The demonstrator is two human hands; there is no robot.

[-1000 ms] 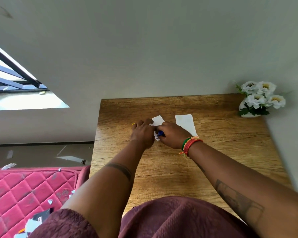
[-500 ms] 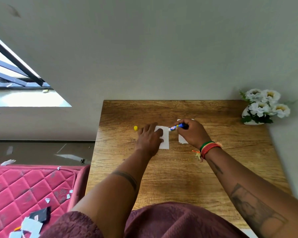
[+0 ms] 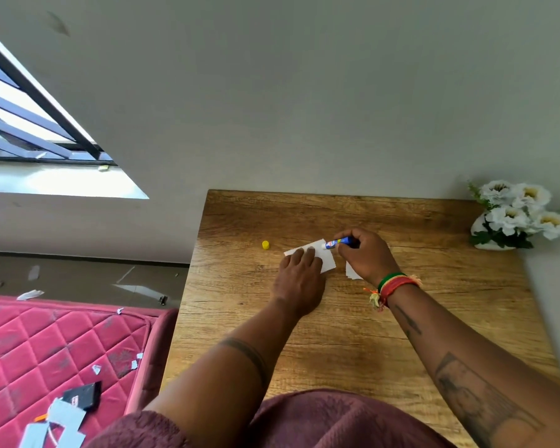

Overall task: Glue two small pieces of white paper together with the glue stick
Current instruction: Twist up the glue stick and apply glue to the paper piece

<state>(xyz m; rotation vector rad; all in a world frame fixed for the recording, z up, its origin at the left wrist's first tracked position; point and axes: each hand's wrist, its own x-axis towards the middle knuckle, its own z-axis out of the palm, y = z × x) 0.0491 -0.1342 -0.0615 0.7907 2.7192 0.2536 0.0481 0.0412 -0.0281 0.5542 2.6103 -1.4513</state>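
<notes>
- The first paper piece (image 3: 326, 260) lies flat on the worktop (image 3: 353, 334), a little back of its middle and nearer the far edge than the near one.
- The left hand (image 3: 299, 279) rests on this piece with fingers straight, a released grip that only presses the sheet down; its fingertips cover the left part, leaving the right part bare.
- The glue stick (image 3: 338, 243) is pinched in the right hand (image 3: 364, 255), a grip clenched round its blue barrel. Its long axis runs left to right, roughly along the worktop's far edge, with the white tip pointing left onto the far right corner of the pressed paper.
- The relation that matters: the bare strip of paper lies just left of and slightly nearer than the tip, so I judge the coming stroke must drag towards the near edge along that right side, clear of the left fingertips. The right hand is the nearer one for it.
- The second paper piece (image 3: 351, 273) lies just right of the first, mostly hidden under the right hand and wrist; only a corner shows, so its outline cannot be told. It seems not yet joined.
- The yellow cap (image 3: 265, 245) stands alone to the left of the papers, apart from both hands.
- White flowers in a pot (image 3: 511, 218) sit at the far right corner.
- Beyond the worktop's left edge lies a pink quilted mattress (image 3: 46, 350) strewn with paper scraps, and a barred window (image 3: 29, 124) is set in the grey wall.
</notes>
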